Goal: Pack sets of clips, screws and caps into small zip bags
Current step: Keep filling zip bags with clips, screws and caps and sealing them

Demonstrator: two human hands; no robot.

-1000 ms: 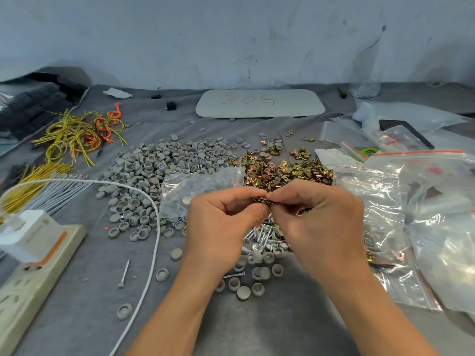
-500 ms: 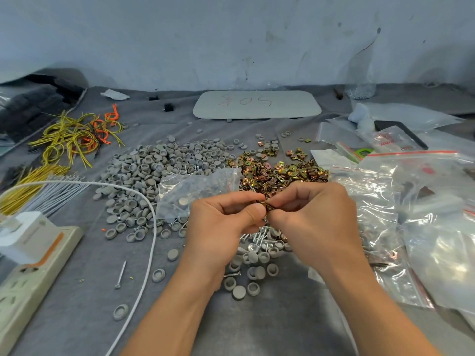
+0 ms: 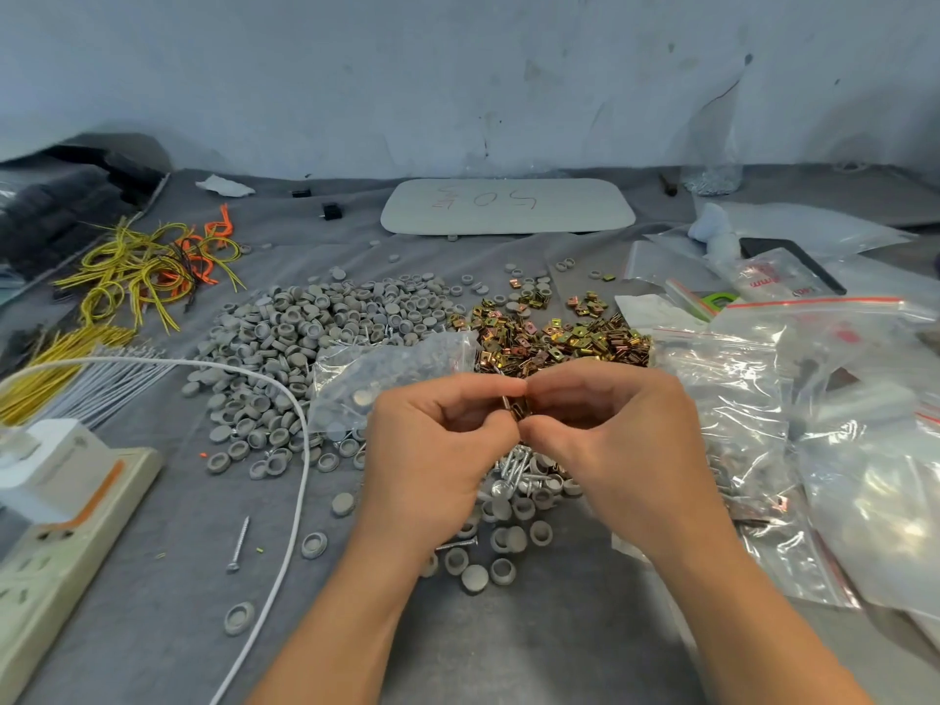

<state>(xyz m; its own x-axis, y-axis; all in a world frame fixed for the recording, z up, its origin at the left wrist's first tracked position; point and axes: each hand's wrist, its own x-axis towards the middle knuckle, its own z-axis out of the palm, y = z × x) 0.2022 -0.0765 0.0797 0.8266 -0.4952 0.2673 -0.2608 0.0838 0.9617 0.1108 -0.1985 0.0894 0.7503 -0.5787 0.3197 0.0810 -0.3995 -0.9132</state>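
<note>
Two hands: left hand [image 3: 432,450], right hand [image 3: 623,445], pinching seemingly one clip [image 3: 517,408].

Small parts-packing workshop, makeshift. Bench draped in grey cloth [image 3: 508,653], against scuffed, stained pale wall [image 3: 458,68]. Loose stock heaped straight on cloth: broad heap of grey round plastic caps [image 3: 305,338], brass-coloured metal clips [image 3: 549,343] piled just right of it, silver screws [image 3: 513,465] nearer viewer. Clear plastic zip bags with red seal strips [image 3: 763,399] piled at right. Yellow and orange wire loops [image 3: 142,272] far left. Beige power strip [image 3: 61,552] at left edge, white cable [image 3: 300,475] curving beside it. White rounded board with red handwriting [image 3: 508,206] near wall.
</note>
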